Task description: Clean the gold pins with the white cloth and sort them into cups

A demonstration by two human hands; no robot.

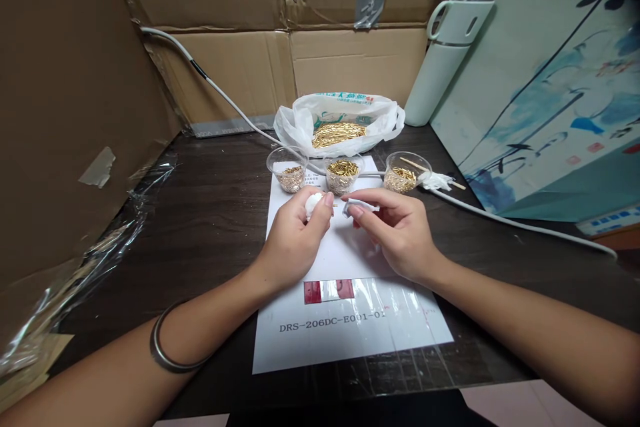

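My left hand [299,233] is closed on a crumpled white tissue [314,204]. A thin, small piece pokes out past its thumb tip, too small to name surely. My right hand [400,230] pinches a folded white piece [361,205], paper or tissue, between thumb and fingers. The hands are a short way apart, above a white sheet [333,257]. Just beyond them stand three clear plastic cups of small gold-coloured metal pieces: a left cup [287,163], a middle cup [343,170] and a right cup [406,173] with a wooden stick across it.
Behind the cups lies a white plastic bag [390,121] with many gold pins. A white cable [227,97] crosses the dark table [215,213]. Cardboard walls [350,63] stand behind and left. At right are a pale green bottle [440,73], a large printed bag [540,100] and a crumpled tissue [437,181].
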